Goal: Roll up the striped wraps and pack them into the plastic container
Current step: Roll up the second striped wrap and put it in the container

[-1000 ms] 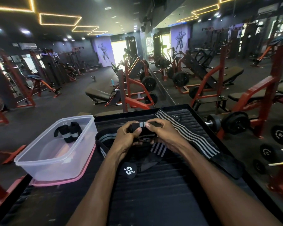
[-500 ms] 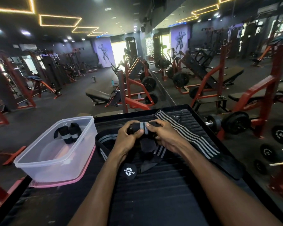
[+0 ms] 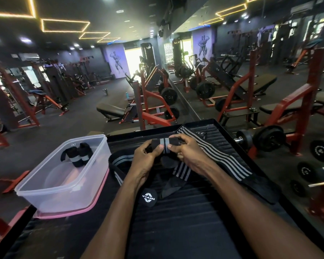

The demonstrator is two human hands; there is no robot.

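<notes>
Both my hands grip a partly rolled black wrap with grey stripes (image 3: pixel 165 145) above the black ribbed platform (image 3: pixel 195 212). My left hand (image 3: pixel 145 157) pinches its left end, my right hand (image 3: pixel 186 153) its right end. The wrap's loose tail (image 3: pixel 180 171) hangs down toward a round black logo patch (image 3: pixel 148 198). A long unrolled striped wrap (image 3: pixel 219 156) lies on the platform to the right, and another (image 3: pixel 118 161) curls at the left. The clear plastic container (image 3: pixel 45 184) stands at the left and holds two rolled wraps (image 3: pixel 79 156).
The container sits on a pink lid (image 3: pixel 82 212) at the platform's left edge. Dumbbells (image 3: pixel 260 139) and weight plates (image 3: pixel 322 150) lie on the floor to the right. Red gym benches and racks (image 3: pixel 153 101) stand beyond the platform's far edge.
The roll has turned in my hands, its grey stripes now face up at the middle, and it has been lifted slightly higher. More of the tail is wound in.
</notes>
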